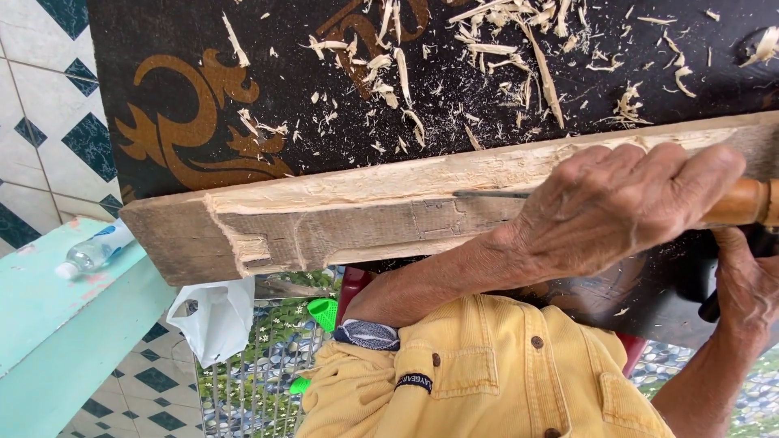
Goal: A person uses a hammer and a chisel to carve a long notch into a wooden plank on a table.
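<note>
chisel on a carved wooden plank

left hand (617, 207) wraps shut around the wooden-handled chisel (730, 203), blade on the plank (341, 215) across the black mat (406, 97); right hand's (746, 284) grip cannot be told.

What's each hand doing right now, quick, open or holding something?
Left hand: closed around a wooden-handled chisel on the wooden beam.
Right hand: gripping a dark object, unidentifiable.
</note>
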